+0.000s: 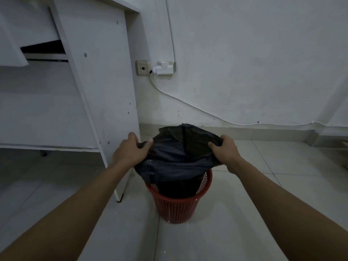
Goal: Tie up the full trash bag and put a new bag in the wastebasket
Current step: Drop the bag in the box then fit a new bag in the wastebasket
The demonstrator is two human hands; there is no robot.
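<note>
A black trash bag (178, 155) rises out of a red mesh wastebasket (177, 206) that stands on the tiled floor. The bag's top is pulled up above the basket rim and spread wide. My left hand (130, 149) grips the bag's left edge, fingers closed over the plastic. On the opposite side my right hand (226, 149) holds the right edge the same way. The bag's lower part is inside the basket, and its contents are hidden.
A white desk side panel (105, 91) stands just left of the basket, its foot (118, 199) close by. Behind is a white wall with an outlet and plug (164, 67) and a cable running right. Pale floor tiles (244, 213) surround the basket.
</note>
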